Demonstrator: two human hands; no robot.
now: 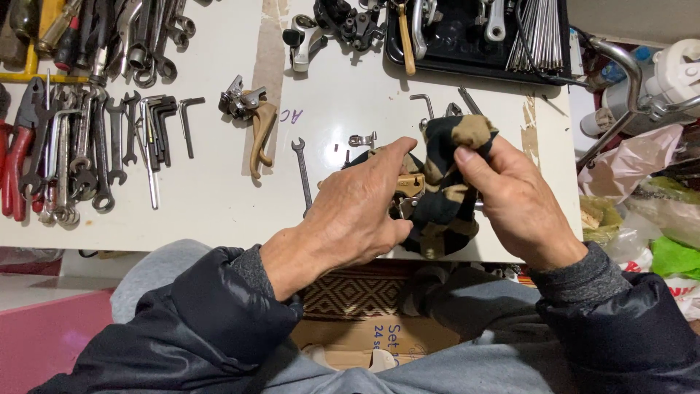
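Note:
My left hand grips a tan and metal bicycle part, mostly hidden between my fingers and a cloth. My right hand pinches a dark camouflage-patterned cloth and presses it around that part. Both hands are held just above the near edge of the white table. A small open-ended wrench lies just left of my left hand.
Rows of spanners, hex keys and red-handled pliers lie at the left. A tan brake lever sits mid-table. A black tray with metal parts and spokes stands at the back right. Plastic bags pile up on the right.

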